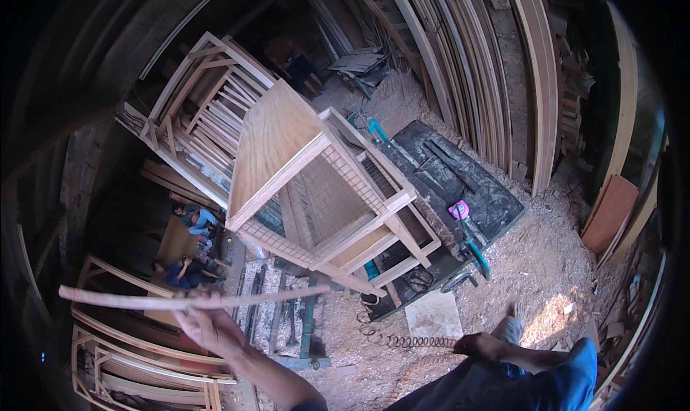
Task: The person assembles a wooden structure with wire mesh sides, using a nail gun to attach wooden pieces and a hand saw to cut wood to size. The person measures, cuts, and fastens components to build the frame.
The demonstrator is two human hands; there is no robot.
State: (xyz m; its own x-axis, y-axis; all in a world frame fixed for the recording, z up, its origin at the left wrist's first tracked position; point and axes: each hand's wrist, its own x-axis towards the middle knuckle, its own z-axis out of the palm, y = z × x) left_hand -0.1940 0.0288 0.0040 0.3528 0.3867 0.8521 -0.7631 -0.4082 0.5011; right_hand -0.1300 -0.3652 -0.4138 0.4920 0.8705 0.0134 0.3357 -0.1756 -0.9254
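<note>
My left hand [205, 325], raised at the lower left, is closed around a long thin wooden strip [129, 302]. The strip lies nearly level across the view, its right end pointing toward the wooden frame. Low on the right, my right hand [480, 345] is held near my body with its fingers curled. A coiled hose [420, 341] runs up to that hand; what the fingers hold is too dark to make out. In front of me, a pale wooden frame [363, 247] with wire mesh sides and a plywood panel [277, 134] rests tilted on a black worktable [496, 199].
A pink round object [458, 209] and a teal clamp [476, 258] are on the worktable. Tall boards [532, 87] lean at the right. More wooden frames [144, 361] stand at the lower left. Two people [188, 273] sit at the left. Wood shavings [546, 267] cover the floor.
</note>
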